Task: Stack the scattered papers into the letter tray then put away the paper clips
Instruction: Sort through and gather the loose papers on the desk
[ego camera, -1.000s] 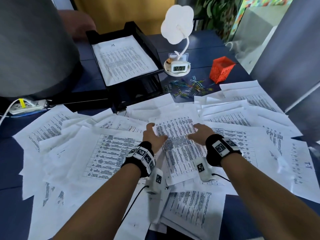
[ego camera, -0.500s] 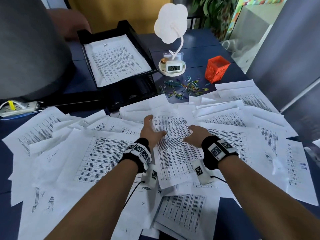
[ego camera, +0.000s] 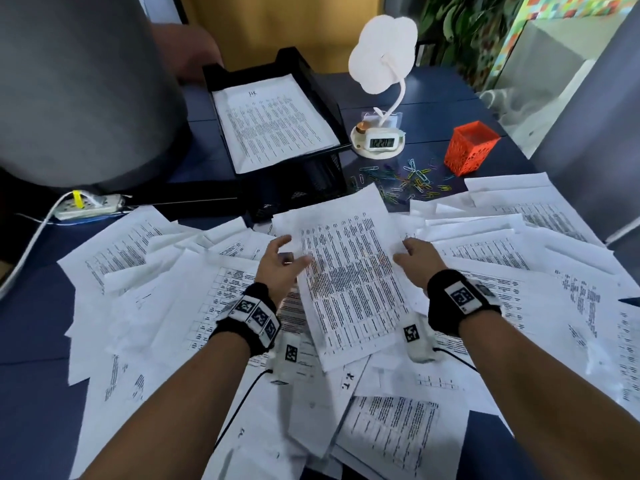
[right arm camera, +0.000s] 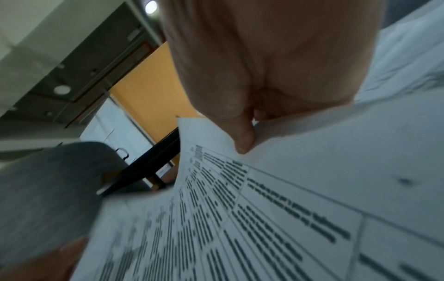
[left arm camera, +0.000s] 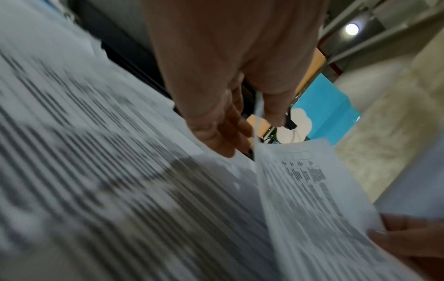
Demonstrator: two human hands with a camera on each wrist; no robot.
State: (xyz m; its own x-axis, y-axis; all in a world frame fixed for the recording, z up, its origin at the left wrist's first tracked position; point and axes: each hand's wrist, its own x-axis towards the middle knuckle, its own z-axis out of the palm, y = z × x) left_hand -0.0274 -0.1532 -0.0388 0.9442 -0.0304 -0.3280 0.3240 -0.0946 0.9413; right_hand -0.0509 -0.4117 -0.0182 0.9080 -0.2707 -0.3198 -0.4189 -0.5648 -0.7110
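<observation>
Papers (ego camera: 145,292) lie scattered over most of the blue desk (ego camera: 31,393) in the head view, and one printed sheet (ego camera: 346,271) is raised between both hands, its far edge tipped toward the letter tray (ego camera: 311,84). The left hand (ego camera: 277,268) pinches the sheet's left edge with its thumb on top, and the right hand (ego camera: 419,258) grips the right edge the same way; held at both sides, the thin page probably stays flat instead of drooping. The tray sits at the back left with a few pages already squared inside it. Coloured paper clips (ego camera: 405,181) are strewn on the desk just beside an orange mesh cup (ego camera: 467,147), likely their home later, with a small clock (ego camera: 381,143) near them.

From the left wrist, the picture is blurred, but the thumb and fingers (left arm camera: 216,131) close on the sheet's edge (left arm camera: 258,121), and the other hand's fingertips show at the lower right.

From the right wrist, the thumb (right arm camera: 240,136) presses down on the sheet's corner (right arm camera: 204,129); the fingers beneath are hidden. The tray's dark rim (right arm camera: 153,157) lies ahead.
</observation>
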